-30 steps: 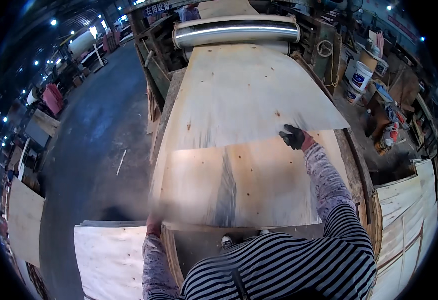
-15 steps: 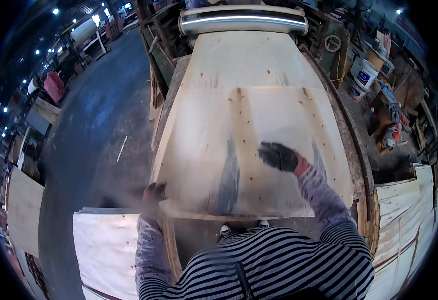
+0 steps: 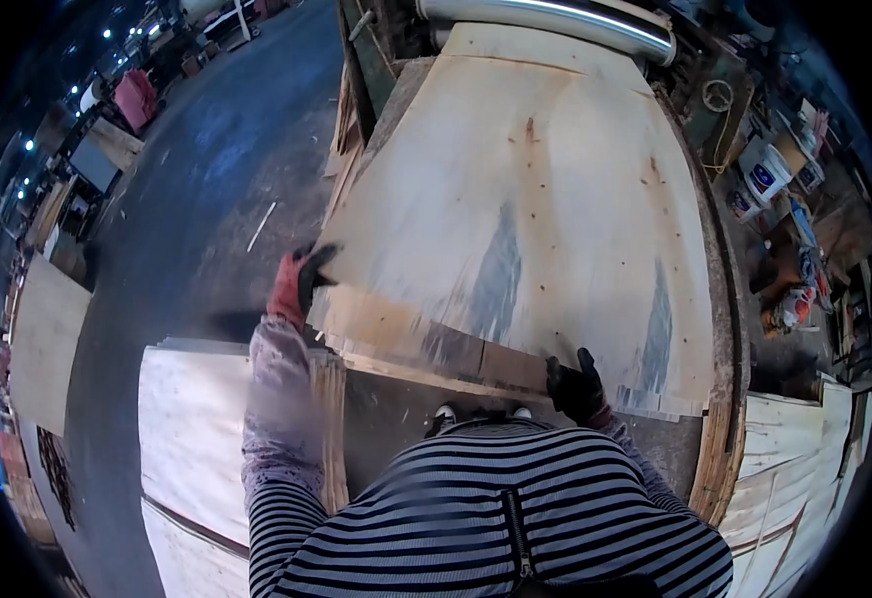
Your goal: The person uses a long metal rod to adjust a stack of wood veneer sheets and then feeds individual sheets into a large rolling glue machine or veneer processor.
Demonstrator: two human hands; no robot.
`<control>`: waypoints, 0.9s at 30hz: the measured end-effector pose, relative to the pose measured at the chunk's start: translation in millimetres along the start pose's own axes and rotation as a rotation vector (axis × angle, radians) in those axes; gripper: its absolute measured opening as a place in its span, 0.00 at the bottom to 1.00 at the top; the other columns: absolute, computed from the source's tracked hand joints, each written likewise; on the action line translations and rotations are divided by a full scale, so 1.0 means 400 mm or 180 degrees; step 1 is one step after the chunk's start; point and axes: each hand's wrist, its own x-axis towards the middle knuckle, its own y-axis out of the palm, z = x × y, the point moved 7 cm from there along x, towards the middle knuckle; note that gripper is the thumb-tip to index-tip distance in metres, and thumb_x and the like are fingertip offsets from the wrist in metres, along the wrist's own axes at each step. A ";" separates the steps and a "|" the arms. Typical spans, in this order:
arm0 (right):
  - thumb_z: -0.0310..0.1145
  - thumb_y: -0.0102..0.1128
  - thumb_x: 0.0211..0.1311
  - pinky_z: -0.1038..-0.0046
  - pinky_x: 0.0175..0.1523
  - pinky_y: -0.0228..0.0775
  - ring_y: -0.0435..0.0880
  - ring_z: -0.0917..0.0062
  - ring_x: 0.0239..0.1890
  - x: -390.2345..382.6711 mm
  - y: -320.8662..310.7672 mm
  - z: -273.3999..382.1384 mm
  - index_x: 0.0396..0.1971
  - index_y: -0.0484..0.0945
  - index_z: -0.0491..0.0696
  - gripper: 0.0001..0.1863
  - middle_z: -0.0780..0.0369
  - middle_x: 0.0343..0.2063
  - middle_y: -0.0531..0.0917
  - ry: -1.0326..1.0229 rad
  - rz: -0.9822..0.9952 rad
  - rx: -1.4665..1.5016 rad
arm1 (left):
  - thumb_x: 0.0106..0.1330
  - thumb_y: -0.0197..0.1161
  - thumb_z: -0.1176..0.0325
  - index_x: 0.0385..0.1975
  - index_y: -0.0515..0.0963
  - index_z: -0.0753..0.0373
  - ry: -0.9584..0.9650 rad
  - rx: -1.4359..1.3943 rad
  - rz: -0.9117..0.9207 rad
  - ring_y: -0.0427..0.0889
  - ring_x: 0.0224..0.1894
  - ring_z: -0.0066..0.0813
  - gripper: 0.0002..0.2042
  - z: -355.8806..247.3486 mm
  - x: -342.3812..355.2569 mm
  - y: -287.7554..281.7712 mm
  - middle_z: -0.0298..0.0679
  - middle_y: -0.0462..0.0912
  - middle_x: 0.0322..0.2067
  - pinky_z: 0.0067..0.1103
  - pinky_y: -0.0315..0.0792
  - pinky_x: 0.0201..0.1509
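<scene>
A pale wood veneer sheet (image 3: 436, 209) with brown knots and grey streaks lies on a stack of sheets, its far edge close to a shiny roller (image 3: 556, 28). At its left edge is my left hand (image 3: 301, 282), in a dark and red glove, slightly blurred, with fingers apart. My right hand (image 3: 578, 387), in a dark glove, is at the near edge with thumb raised and fingers apart; whether it touches the sheet is unclear. Between my hands, a browner strip of wood (image 3: 406, 334) shows along the near edge.
Pale sheets (image 3: 197, 419) are piled at the near left, and another pile (image 3: 785, 448) stands at the right. A green machine frame with a handwheel (image 3: 717, 95) flanks the roller. White buckets (image 3: 767, 177) and clutter lie at the far right.
The top sheet has slid away from me toward the roller. My right hand has come back from over the sheet to its near edge; my left hand has moved forward. The view has shifted.
</scene>
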 end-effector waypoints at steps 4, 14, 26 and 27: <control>0.42 0.50 0.62 0.67 0.47 0.72 0.78 0.63 0.44 -0.010 -0.061 0.102 0.57 0.61 0.43 0.27 0.51 0.45 0.76 -0.0490 -0.1235 -0.1437 | 0.62 0.56 0.63 0.49 0.71 0.64 -0.0444 0.0058 -0.0658 0.75 0.43 0.24 0.17 0.295 -0.044 -0.097 0.35 0.77 0.40 0.23 0.71 0.47; 0.40 0.48 0.63 0.61 0.52 0.69 0.74 0.58 0.50 0.084 -0.032 0.494 0.56 0.63 0.50 0.22 0.48 0.48 0.73 -0.0115 -0.1308 -0.2104 | 0.59 0.55 0.69 0.53 0.65 0.66 -0.0076 0.1616 -0.1077 0.72 0.47 0.37 0.21 0.465 -0.145 -0.040 0.45 0.72 0.48 0.26 0.68 0.51; 0.45 0.52 0.56 0.76 0.26 0.65 0.74 0.72 0.22 0.339 0.197 0.750 0.33 0.76 0.40 0.20 0.56 0.24 0.77 -0.0708 -0.0223 -0.2777 | 0.66 0.48 0.61 0.54 0.66 0.62 0.0362 0.0166 -0.0724 0.73 0.52 0.31 0.19 0.183 -0.255 0.038 0.35 0.73 0.50 0.30 0.72 0.49; 0.44 0.53 0.55 0.77 0.24 0.62 0.72 0.74 0.19 0.370 0.214 0.752 0.30 0.76 0.40 0.19 0.58 0.20 0.76 -0.0858 0.0090 -0.2902 | 0.66 0.48 0.58 0.54 0.66 0.60 0.0063 0.0277 -0.0756 0.73 0.51 0.31 0.20 0.208 -0.257 0.031 0.34 0.73 0.50 0.29 0.72 0.49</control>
